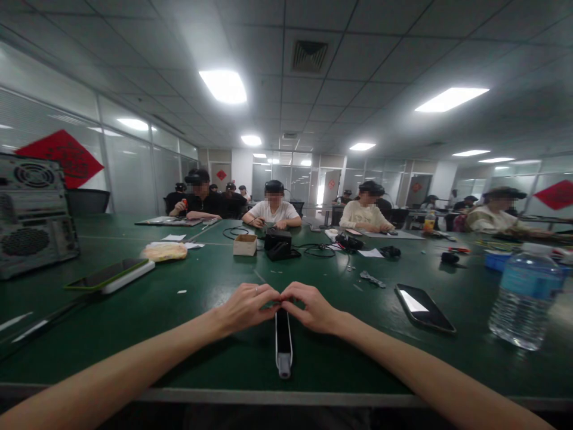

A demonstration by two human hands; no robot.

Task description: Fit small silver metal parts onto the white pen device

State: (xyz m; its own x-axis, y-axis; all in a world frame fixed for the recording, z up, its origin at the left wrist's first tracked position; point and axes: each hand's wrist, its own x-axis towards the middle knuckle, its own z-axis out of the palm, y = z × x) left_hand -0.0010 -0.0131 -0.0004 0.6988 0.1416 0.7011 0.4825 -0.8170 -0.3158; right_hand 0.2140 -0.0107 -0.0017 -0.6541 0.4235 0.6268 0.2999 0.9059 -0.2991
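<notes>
My left hand [250,304] and my right hand [311,306] meet in front of me, low over the table. Thumb and fingers of each are drawn together in a pinch, and the fingertips of both hands touch or nearly touch. Directly beneath them lies a long narrow object [283,337] with a black top, whitish sides and a grey block at its near end. Its far end disappears under my fingertips, so I cannot make out what is pinched there. A ring shows on a left finger.
The green table [215,364] carries a phone [423,306] and water bottle [521,298] on the right. Leftward are a green-edged phone [110,273] and computer case [36,215]. Beyond my hands stand a small cardboard box [245,245] and black device [278,243]. Several people sit opposite.
</notes>
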